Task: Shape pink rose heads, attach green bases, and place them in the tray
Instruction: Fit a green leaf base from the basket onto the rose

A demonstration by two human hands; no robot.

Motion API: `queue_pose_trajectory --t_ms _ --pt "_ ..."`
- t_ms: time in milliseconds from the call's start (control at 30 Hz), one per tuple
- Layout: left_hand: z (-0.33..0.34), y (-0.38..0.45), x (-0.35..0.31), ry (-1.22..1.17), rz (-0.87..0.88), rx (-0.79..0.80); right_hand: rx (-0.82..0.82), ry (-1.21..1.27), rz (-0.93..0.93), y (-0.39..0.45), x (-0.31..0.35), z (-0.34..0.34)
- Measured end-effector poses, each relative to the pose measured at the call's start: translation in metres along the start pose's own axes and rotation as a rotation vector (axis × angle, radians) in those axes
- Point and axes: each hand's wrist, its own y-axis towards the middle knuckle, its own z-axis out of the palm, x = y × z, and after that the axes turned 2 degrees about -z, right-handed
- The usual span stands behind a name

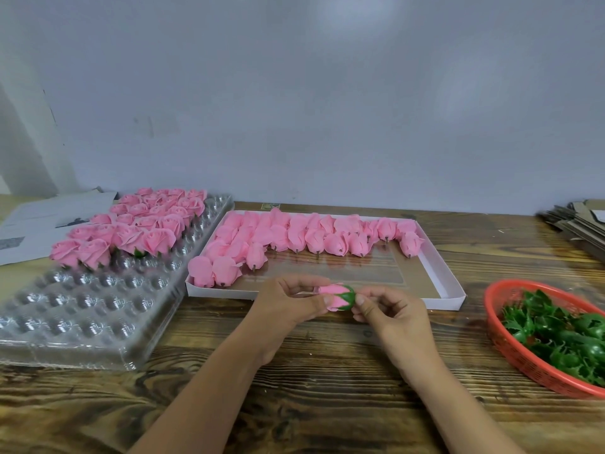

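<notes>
I can't see my left palm, and the red basket (510,348) is cut off at right. My left hand (288,303) grips the pink rose head (331,295); right hand (389,309) fingertips pinch its green base (346,297), just before the white box (327,294).

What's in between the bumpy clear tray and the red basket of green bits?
The head view shows the hands holding a pink rose head, above bare wooden table.

A closed pink rose head (331,298) with a green base (346,298) capping its right end lies sideways, held just in front of the white box. Opened pink roses (131,229) fill the far-left cells of the clear plastic tray (85,309).
</notes>
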Motion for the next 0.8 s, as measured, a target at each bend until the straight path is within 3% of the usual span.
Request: queue_pose_trajectory --t_ms 167,333,600,800 --pt "0.002 0.001 0.001 -0.025 -0.016 -0.017 0.004 -0.008 -0.048 0.001 -0.002 -0.002" --pt "0.0 0.001 0.001 -0.028 -0.031 -0.038 0.118 -0.118 -0.083 -0.001 -0.003 -0.001" --pt "0.004 -0.002 0.003 0.153 -0.016 -0.026 0.194 -0.571 -0.293 -0.007 -0.002 0.002" --pt "0.01 -0.001 0.004 0.193 0.089 -0.079 0.151 -0.417 -0.213 -0.008 -0.005 0.006"
